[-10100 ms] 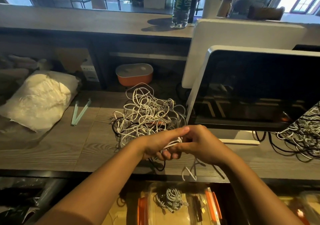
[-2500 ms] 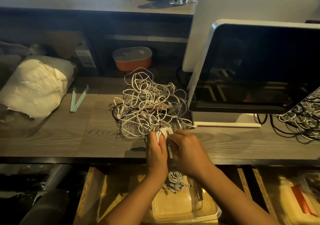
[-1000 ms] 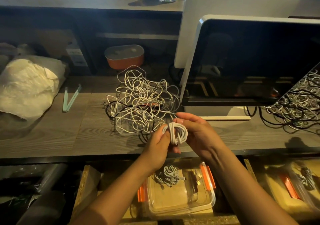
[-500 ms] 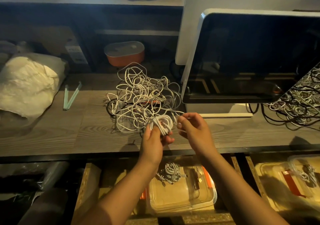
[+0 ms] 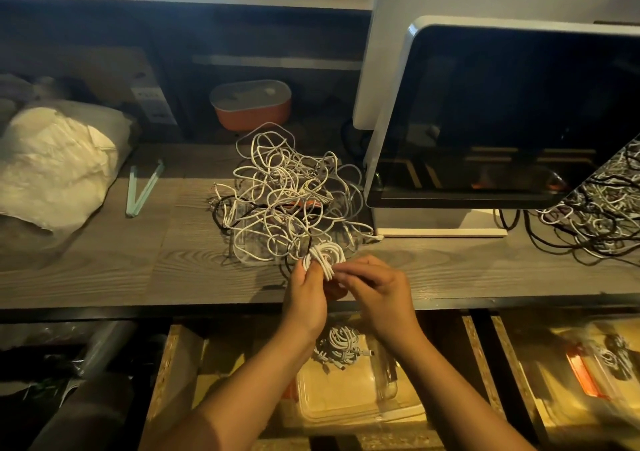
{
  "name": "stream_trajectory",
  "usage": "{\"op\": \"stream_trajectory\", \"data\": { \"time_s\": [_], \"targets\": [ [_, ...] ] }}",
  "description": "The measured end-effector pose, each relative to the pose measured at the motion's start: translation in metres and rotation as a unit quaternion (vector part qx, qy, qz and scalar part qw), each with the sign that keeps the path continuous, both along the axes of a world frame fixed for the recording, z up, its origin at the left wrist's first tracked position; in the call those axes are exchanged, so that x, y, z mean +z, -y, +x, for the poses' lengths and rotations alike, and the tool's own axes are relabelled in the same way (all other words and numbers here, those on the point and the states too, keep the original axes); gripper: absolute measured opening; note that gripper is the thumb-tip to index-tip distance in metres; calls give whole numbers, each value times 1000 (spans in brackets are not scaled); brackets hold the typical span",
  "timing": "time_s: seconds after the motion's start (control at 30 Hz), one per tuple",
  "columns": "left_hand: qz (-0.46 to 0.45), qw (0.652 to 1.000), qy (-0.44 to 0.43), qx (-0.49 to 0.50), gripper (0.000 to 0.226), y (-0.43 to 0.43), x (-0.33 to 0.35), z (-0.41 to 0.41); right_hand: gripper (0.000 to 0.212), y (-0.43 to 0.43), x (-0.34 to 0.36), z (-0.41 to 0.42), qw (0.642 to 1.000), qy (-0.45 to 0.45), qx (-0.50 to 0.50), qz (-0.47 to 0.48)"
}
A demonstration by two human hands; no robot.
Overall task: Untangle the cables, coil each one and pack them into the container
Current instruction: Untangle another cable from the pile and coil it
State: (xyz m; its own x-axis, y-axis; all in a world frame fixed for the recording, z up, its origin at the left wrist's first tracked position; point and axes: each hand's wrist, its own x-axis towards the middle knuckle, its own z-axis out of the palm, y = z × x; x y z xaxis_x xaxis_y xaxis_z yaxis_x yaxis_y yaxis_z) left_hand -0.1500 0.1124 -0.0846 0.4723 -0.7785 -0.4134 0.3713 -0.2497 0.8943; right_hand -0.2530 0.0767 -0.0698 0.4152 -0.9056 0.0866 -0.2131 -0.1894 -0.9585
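- Our left hand (image 5: 306,291) pinches the coiled white cable (image 5: 325,255) above the desk's (image 5: 138,260) front edge.
- Our right hand (image 5: 377,291) pinches the same coil's near side.
- Tangled cables (image 5: 287,194) lie just behind.
- The clear container (image 5: 349,402), below the desk, holds a packed coil (image 5: 341,346).

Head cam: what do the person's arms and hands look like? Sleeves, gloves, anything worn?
Left hand and right hand are bare: no gloves, and no rings, watch or bands that I can see. Left forearm and right forearm are bare too, with no sleeve up to the frame's bottom edge.
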Motion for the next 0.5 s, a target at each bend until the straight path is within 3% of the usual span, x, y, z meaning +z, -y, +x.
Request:
{"op": "stream_trajectory", "data": {
  "time_s": [0.23, 0.5],
  "targets": [
    [-107, 987, 68, -96, 25, -2, 10, 8, 17, -3, 7, -3, 978, 157, 11, 139],
    [-166, 935, 238, -201, 17, -7, 17, 19, 20, 7, 12, -7, 972, 134, 28, 192]
  ]
}}
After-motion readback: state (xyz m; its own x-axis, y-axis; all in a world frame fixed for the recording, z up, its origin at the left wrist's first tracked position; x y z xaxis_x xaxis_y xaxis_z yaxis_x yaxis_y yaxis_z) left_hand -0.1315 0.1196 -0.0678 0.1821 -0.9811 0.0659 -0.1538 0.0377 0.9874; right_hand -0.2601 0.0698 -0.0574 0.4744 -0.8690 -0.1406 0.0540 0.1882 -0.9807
